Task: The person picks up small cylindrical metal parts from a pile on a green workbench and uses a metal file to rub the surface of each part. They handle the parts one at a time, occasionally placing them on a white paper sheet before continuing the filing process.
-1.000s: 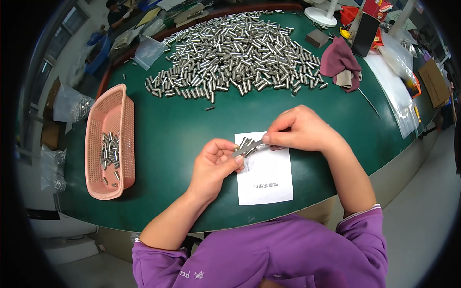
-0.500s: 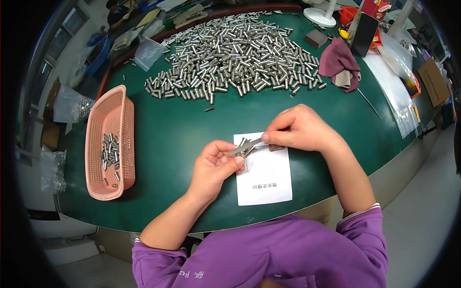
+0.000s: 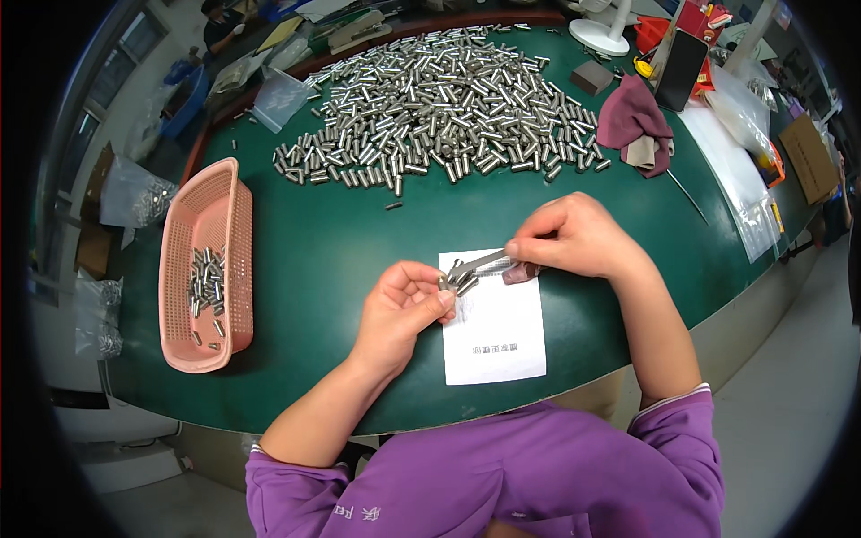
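Note:
My right hand pinches one end of a flat grey metal strip, slim like a small file. The strip slants down and left toward my left hand. Between the left thumb and fingers is a small metal pin, partly covered by the fingertips. The strip's far end lies close to this pin; whether they touch I cannot tell. Several short metal pins rest on a white paper sheet beneath the hands. A small brownish piece lies on the sheet below my right fingers.
A large heap of metal pins covers the far middle of the green table. At left stands a pink basket with some pins in it. A maroon cloth, a dark phone and a thin rod are far right.
My right hand has shifted slightly right, drawing the strip away from my left fingers, so more of the pins shows. The left hand stays nearly in place.

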`<act>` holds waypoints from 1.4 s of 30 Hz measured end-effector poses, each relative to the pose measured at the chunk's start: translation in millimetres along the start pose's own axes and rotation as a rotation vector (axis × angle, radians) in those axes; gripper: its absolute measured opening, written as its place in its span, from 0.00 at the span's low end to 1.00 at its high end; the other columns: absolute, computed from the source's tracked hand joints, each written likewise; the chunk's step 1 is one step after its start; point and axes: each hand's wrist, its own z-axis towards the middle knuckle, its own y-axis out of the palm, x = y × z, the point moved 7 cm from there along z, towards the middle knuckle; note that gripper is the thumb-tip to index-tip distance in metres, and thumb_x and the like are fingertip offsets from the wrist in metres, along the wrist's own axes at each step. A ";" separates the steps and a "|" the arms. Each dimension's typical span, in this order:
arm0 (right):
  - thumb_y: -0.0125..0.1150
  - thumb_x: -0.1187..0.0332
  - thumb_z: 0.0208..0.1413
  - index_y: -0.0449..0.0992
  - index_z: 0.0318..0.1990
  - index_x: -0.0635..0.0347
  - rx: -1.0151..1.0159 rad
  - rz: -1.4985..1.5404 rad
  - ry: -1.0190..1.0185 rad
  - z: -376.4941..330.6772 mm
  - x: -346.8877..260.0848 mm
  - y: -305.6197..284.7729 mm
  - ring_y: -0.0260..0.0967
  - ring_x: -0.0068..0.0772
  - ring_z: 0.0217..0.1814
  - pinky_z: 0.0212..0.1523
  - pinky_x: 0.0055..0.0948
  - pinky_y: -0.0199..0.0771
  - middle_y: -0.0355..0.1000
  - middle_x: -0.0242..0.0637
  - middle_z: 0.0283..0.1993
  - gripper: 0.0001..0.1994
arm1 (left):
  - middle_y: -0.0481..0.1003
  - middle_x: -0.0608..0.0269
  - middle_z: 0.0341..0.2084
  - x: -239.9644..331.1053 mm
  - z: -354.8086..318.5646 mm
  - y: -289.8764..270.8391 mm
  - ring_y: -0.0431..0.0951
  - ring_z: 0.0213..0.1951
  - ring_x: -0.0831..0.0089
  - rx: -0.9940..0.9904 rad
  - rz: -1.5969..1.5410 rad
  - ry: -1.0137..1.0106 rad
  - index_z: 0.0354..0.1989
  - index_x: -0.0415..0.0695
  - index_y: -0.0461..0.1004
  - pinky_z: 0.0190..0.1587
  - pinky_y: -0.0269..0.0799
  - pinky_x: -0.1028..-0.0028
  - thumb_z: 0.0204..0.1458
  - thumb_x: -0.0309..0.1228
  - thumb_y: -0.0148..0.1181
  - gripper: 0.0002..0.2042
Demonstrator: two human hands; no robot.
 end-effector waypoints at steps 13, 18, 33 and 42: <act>0.67 0.57 0.51 0.85 0.32 0.55 0.026 0.055 -0.097 4.3 -21.7 26.3 0.74 0.32 0.26 0.29 0.30 0.72 0.77 0.35 0.25 0.12 | 0.79 0.56 0.39 -0.6 0.0 5.7 0.77 0.36 0.74 -0.017 -0.030 -0.043 0.47 0.41 0.70 0.41 0.74 0.75 0.58 0.24 0.59 0.10; 0.69 0.61 0.52 0.84 0.32 0.61 0.058 0.128 0.063 2.4 12.4 -1.0 0.73 0.22 0.25 0.29 0.26 0.71 0.78 0.33 0.25 0.11 | 0.79 0.56 0.41 -2.1 -1.0 -2.2 0.78 0.38 0.75 -0.028 -0.072 -0.068 0.52 0.41 0.69 0.42 0.75 0.75 0.60 0.25 0.57 0.12; 0.65 0.64 0.50 0.82 0.38 0.51 0.331 -0.395 -0.141 0.5 5.6 -9.5 0.72 0.38 0.45 0.46 0.37 0.72 0.73 0.33 0.39 0.08 | 0.76 0.57 0.43 3.0 0.5 -0.6 0.80 0.43 0.72 0.009 -0.113 -0.024 0.51 0.41 0.69 0.49 0.77 0.74 0.62 0.24 0.54 0.10; 0.65 0.67 0.45 0.81 0.41 0.50 0.142 -0.264 -0.504 -7.0 -39.0 28.2 0.65 0.38 0.51 0.53 0.40 0.63 0.70 0.32 0.42 0.13 | 0.78 0.58 0.38 30.7 -13.1 9.4 0.79 0.40 0.70 -0.007 0.532 0.397 0.40 0.41 0.71 0.44 0.74 0.71 0.50 0.18 0.64 0.10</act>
